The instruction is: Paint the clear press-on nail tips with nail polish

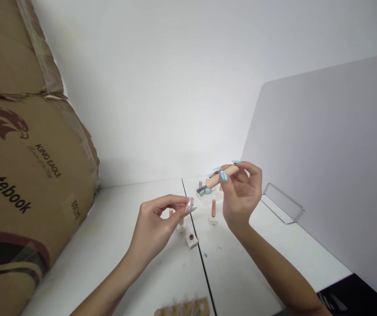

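Observation:
Between the fingers of my right hand (243, 193) is a peach nail polish cap (222, 177). Its dark brush (201, 189) points down and left. My left hand (162, 219) pinches thumb against index finger. A shiny pinkish, nail-shaped piece (190, 203) shows at these fingertips; whether it is a loose false nail or a fingernail, I cannot tell. Below them an uncapped nail polish bottle (191, 240) with a dark neck stands on the table. A capped bottle (213, 217) is left of my right wrist, and another bottle (182, 226) is partly hidden behind my left hand.
Behind my right hand lies a clear tray (203, 202) with bluish pieces. Large cardboard (37, 175) rises on the left, and a pale panel (333, 166) on the right beside a wire stand (285, 204). A blurred tan strip (183, 308) lies at the near edge.

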A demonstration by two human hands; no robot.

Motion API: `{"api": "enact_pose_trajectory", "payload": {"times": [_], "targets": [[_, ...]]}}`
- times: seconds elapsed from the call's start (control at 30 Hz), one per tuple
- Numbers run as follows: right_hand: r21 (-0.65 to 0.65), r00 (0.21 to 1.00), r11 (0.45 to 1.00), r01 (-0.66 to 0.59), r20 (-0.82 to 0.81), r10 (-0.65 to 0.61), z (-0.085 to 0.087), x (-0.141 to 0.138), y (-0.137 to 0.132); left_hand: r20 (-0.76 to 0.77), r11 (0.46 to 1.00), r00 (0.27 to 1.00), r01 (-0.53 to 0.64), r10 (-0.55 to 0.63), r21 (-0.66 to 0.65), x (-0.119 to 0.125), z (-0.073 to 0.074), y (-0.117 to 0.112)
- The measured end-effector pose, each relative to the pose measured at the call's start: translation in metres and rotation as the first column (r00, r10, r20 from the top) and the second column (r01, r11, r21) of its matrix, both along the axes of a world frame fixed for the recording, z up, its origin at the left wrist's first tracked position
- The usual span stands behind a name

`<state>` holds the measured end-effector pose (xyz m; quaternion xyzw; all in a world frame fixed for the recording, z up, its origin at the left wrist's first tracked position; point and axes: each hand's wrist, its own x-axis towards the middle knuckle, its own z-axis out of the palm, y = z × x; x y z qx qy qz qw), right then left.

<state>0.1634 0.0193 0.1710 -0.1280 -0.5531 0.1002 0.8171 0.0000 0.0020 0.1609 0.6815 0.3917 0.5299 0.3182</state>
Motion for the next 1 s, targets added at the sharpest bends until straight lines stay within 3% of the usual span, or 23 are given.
{"api": "enact_pose_trajectory", "payload": {"times": [0.23,0.4,0.53,0.77,1.0], "targets": [[0.098,0.975,0.994,-0.054,0.221,0.032,-0.0020,-0.0002,-0.0018,-0.007,1.000,1.000,0.005,-0.006,-0.017,0.0034,0.0044,-0.0017],[-0.020,0.995,0.999,0.038,0.091,-0.036,0.0000,0.0002,0.0000,-0.005,1.000,1.000,-0.014,0.014,0.003,0.0013,0.0019,-0.0039],[-0.025,0.997,0.997,0.076,0.028,-0.076,0.0013,0.0004,-0.0018,-0.008,1.000,1.000,-0.017,0.017,0.010,0.0004,0.0012,-0.0029],[0.119,0.970,0.992,-0.039,0.244,0.009,-0.0016,-0.0016,-0.0023,-0.016,1.000,1.000,0.006,-0.006,-0.001,0.0038,0.0049,-0.0027],[0.005,0.998,1.000,0.029,0.048,-0.030,0.0008,-0.0007,-0.0006,-0.011,1.000,1.000,-0.002,0.003,0.028,0.0002,0.0006,-0.0020]]}}
